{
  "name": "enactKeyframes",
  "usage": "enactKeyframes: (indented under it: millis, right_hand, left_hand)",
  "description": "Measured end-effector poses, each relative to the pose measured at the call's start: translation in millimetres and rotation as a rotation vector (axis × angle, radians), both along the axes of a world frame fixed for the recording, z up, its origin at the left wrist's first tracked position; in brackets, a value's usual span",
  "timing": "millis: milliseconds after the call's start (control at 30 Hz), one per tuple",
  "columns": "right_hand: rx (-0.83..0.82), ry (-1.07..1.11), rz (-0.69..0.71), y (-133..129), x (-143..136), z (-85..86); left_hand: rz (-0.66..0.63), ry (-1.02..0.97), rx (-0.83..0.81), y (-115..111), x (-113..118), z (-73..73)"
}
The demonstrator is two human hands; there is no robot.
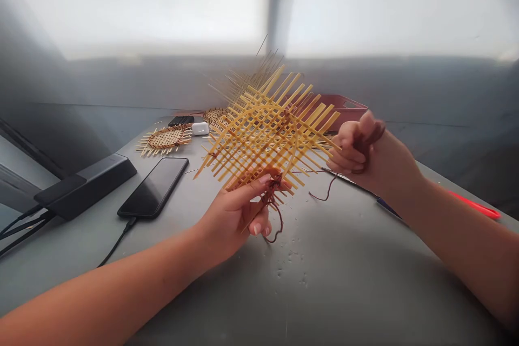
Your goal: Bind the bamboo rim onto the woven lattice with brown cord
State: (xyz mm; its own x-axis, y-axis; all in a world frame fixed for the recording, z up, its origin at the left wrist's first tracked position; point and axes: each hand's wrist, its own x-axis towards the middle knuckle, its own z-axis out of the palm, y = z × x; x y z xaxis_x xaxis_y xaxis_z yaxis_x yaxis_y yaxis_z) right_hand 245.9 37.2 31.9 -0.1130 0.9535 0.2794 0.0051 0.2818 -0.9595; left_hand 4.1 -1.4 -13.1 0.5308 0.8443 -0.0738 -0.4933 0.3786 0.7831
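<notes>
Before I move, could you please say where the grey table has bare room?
The widest patch is the near middle, between left forearm and right forearm; a smaller one lies between the black phone and yellow woven-strip lattice. The far end is crowded: woven disc, white case, reddish basket.

- A smooth grey tabletop (324,286) is seen across the foreground, its surface dotted with small marks near the middle and narrowed toward the far end by the wide view.
- The far side is backed by a plain grey lower wall (141,81), crossed by a thin dark line (105,106).
- Above it, two broad, glowing white panels, one at left (162,5) and one at right (389,5), are divided by a dark grey vertical post (276,5).
- The left side is closed in by a shadowed dark grey surface (24,59), with pale grey straight-edged framing (20,165) angled below.
- The scene is lit softly from the panels; a dull sheen is cast on the tabletop, and the wall's details are blurred.
</notes>
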Motion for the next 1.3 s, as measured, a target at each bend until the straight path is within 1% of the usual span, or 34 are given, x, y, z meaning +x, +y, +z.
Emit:
enactKeyframes:
  millis: [100,200,267,367,433,500,533,567,633,700,733,800,900,967,1067,1200,1300]
  right_hand:
    - [0.079,-0.19,0.034,-1.1,-3.1,-8.1]
    - [0.16,-0.494,0.057,-1.8,-4.7,-17.2]
    - [0.274,-0.651,0.055,-1.3,-4.2,-21.3]
    - [0.423,-0.687,0.024,0.8,-2.6,-22.9]
    - [0.44,-0.666,-0.026,2.1,-2.8,-22.0]
    - [0.376,-0.588,-0.081,2.9,-4.5,-20.3]
    - [0.317,-0.5,-0.09,3.0,-5.6,-19.1]
    - [0.248,-0.381,-0.077,3.1,-6.6,-17.6]
    - [0.132,-0.078,-0.018,2.3,-7.5,-13.1]
    - [0.062,0.213,0.013,0.1,-6.8,-7.0]
    - [0.034,0.315,0.006,-1.6,-6.1,-3.6]
    - [-0.011,0.432,-0.033,-5.5,-5.1,2.4]
    - [-0.058,0.445,-0.054,-9.7,-6.0,6.0]
    - [-0.094,0.381,-0.048,-9.5,-7.3,3.8]
    - [-0.101,0.197,-0.022,-5.8,-8.1,-4.0]
    - [0.027,-0.083,-0.025,-3.0,-8.3,-13.3]
    - [0.174,-0.418,-0.001,-4.5,-9.1,-16.4]
  left_hand:
    - [0.001,0.006,0.002,-0.4,-0.2,1.0]
    - [0.0,0.014,0.003,-0.6,0.0,1.0]
    - [0.004,0.022,0.0,-0.8,0.4,0.6]
    - [0.011,0.03,0.002,-1.0,0.6,0.7]
    - [0.003,0.025,0.02,-1.0,0.1,1.1]
    - [-0.005,0.011,0.041,-0.7,-0.8,1.5]
    - [-0.007,0.0,0.048,-0.5,-1.3,1.6]
    - [-0.007,-0.01,0.051,-0.2,-1.7,1.5]
    - [-0.005,-0.018,0.045,0.1,-2.5,1.2]
    - [0.0,-0.012,0.035,0.1,-2.8,0.7]
    - [0.003,-0.008,0.03,0.0,-2.9,0.5]
    - [0.006,-0.002,0.021,-0.3,-2.6,0.2]
    - [0.008,0.001,0.027,-0.6,-1.8,0.2]
    - [0.013,0.0,0.043,-0.5,-1.2,0.2]
    - [0.019,-0.002,0.045,-0.2,-0.8,0.3]
    - [0.031,-0.008,0.026,0.0,-0.9,0.4]
    - [0.045,-0.007,0.035,-0.3,-0.9,0.3]
